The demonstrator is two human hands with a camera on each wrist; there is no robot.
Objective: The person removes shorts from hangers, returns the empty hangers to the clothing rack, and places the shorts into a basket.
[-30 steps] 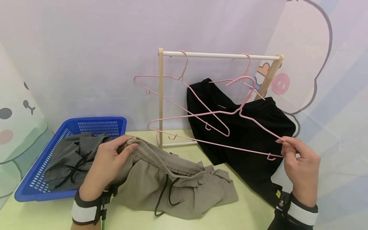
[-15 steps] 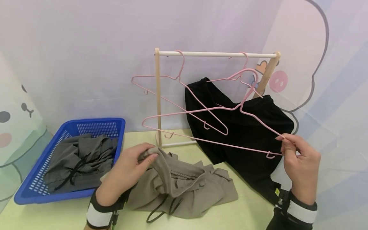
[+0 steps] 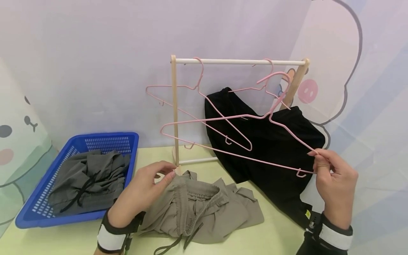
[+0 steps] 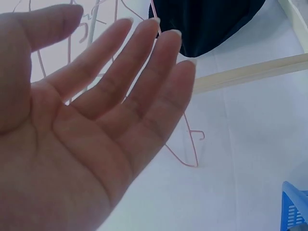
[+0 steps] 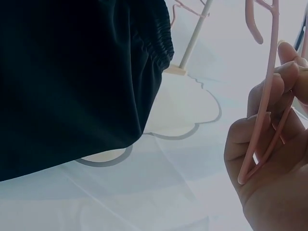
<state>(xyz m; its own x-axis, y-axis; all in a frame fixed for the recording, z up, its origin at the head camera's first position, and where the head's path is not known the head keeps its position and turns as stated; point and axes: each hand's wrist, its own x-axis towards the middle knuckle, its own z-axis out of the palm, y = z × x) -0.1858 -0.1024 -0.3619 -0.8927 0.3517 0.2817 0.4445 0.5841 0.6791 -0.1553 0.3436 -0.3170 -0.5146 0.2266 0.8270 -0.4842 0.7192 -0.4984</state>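
The right hand [image 5: 285,166], at the right edge, curls its fingers about a slim pink hanger [image 5: 271,53], its rounded end against the hand; a small pink hook [image 5: 250,21] projects above. A near-black fabric garment [image 5: 72,82] with a gathered edge hangs at left. Behind: a slender pale rod [image 5: 195,38] and a white backdrop [image 5: 168,202] printed with a grey-outlined rounded shape [image 5: 185,108].

On the worktop [image 3: 275,239], the basket [image 3: 57,223] holds one garment [image 3: 90,184]; another garment [image 3: 223,212] lies to its right, before the rack [image 3: 175,109].
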